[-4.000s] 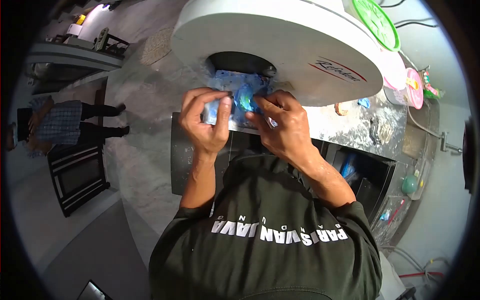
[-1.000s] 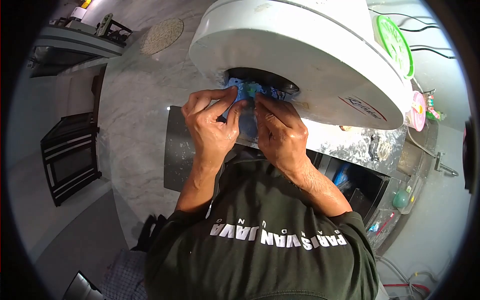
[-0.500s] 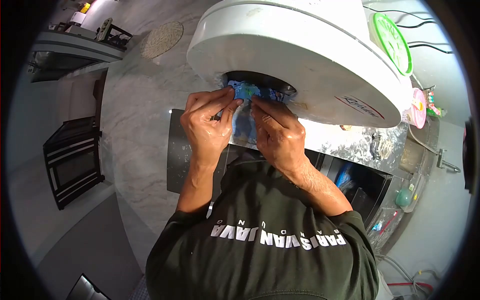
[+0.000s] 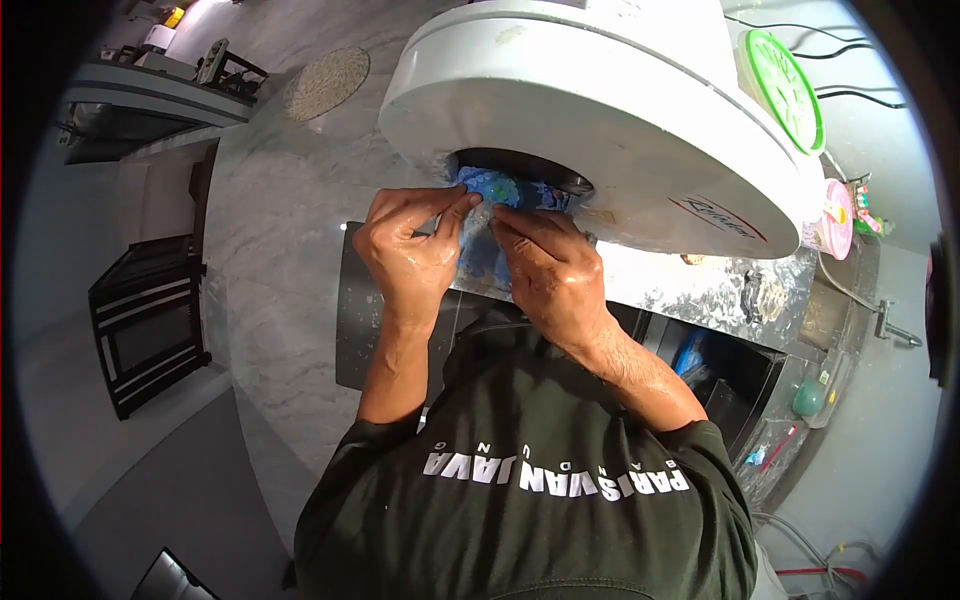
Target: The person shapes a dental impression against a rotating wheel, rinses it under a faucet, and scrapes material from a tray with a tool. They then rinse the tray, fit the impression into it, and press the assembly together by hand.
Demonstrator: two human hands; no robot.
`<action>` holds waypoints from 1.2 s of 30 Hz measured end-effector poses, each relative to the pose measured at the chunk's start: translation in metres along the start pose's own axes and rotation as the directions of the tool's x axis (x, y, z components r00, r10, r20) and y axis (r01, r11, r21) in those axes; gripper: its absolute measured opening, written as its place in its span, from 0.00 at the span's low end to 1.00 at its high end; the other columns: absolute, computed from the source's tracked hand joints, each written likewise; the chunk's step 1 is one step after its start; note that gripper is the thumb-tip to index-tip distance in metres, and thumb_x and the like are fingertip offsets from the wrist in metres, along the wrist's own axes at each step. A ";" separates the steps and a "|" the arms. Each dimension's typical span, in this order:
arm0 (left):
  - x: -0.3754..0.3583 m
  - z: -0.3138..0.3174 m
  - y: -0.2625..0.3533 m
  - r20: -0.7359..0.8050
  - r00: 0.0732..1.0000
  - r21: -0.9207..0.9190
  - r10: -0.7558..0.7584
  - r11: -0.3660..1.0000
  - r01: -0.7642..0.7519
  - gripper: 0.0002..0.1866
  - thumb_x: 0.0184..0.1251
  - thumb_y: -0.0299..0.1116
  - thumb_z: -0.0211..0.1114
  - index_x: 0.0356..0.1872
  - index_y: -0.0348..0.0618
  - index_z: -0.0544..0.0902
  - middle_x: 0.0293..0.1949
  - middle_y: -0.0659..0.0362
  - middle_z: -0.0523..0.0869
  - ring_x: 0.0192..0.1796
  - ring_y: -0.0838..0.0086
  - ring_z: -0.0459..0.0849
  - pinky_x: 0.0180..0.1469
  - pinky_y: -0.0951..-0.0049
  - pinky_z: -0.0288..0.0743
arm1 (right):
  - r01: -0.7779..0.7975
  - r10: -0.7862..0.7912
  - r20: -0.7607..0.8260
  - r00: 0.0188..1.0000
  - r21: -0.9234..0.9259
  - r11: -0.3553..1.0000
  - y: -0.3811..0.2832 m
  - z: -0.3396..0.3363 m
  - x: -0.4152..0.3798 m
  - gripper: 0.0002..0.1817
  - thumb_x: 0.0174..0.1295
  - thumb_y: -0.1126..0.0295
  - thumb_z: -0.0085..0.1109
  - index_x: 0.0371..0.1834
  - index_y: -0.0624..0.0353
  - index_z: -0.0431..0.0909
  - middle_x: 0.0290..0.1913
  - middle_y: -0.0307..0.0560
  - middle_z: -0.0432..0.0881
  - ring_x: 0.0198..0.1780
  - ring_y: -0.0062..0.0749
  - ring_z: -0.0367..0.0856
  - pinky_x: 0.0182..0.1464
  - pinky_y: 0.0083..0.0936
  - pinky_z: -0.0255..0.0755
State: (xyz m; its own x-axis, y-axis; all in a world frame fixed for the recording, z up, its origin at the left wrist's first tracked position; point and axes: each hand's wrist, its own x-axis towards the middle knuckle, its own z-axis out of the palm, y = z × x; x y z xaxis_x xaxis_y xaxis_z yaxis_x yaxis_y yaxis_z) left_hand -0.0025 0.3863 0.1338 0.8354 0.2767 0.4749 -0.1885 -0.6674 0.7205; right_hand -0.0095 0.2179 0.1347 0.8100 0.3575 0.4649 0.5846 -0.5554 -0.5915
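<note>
A blue, wet-looking piece with a green patch [image 4: 490, 184] sits at the dark round opening [image 4: 530, 163] under a big white machine [image 4: 570, 130]. My left hand [image 4: 412, 240] pinches the left edge of the blue piece between thumb and fingers. Beside it, my right hand [image 4: 555, 270] has its fingers drawn together at the lower edge of the blue piece, their tips close to the left hand's; what they hold is hidden. Wet specks cover both hands. Below the fingers, a bluish smeared surface [image 4: 483, 262] shows between the wrists.
A white-spattered counter [image 4: 660, 275] runs right beneath the machine. Right of it stand a green-lidded tub [image 4: 785, 92], a pink container [image 4: 836, 220] and a tap [image 4: 897, 335]. A round woven mat [image 4: 327, 84] lies on the marbled floor. Dark shelving [image 4: 725, 370] opens under the counter.
My right hand has drawn slightly down toward my body, its fingertips lower on the blue piece. The left hand keeps its pinch, its fingers shifted a little.
</note>
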 end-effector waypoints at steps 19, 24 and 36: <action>0.010 0.005 -0.006 -0.033 0.989 0.025 -0.147 0.989 0.148 0.16 0.43 0.31 0.88 0.21 0.40 0.85 0.20 0.61 0.83 0.22 0.71 0.78 0.29 0.69 0.72 | 0.038 -0.045 0.066 0.997 0.099 0.994 -0.004 0.009 0.005 0.15 0.56 0.83 0.62 0.48 0.68 0.85 0.54 0.54 0.87 0.49 0.46 0.86 0.49 0.37 0.84; 0.011 0.005 -0.007 -0.022 0.984 0.026 -0.174 0.984 0.175 0.16 0.43 0.31 0.89 0.21 0.40 0.84 0.19 0.61 0.82 0.22 0.72 0.77 0.28 0.69 0.71 | 0.048 -0.054 0.042 0.998 0.129 0.990 -0.008 0.014 0.007 0.15 0.57 0.82 0.63 0.48 0.69 0.85 0.52 0.54 0.87 0.48 0.47 0.86 0.49 0.37 0.84; 0.014 0.002 -0.006 0.014 0.962 0.026 -0.272 0.962 0.271 0.19 0.44 0.34 0.89 0.19 0.39 0.83 0.17 0.62 0.83 0.20 0.76 0.77 0.28 0.72 0.70 | 0.012 -0.010 -0.096 0.995 0.027 1.000 -0.006 0.005 0.011 0.14 0.55 0.85 0.67 0.44 0.61 0.88 0.50 0.47 0.90 0.44 0.42 0.89 0.44 0.33 0.84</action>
State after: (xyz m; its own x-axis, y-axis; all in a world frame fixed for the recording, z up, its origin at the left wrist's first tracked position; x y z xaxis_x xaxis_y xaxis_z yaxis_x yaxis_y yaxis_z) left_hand 0.0116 0.3925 0.1353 0.8626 0.4377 0.2537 0.0590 -0.5851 0.8088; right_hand -0.0038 0.2293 0.1398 0.7962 0.2894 0.5313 0.5954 -0.5304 -0.6034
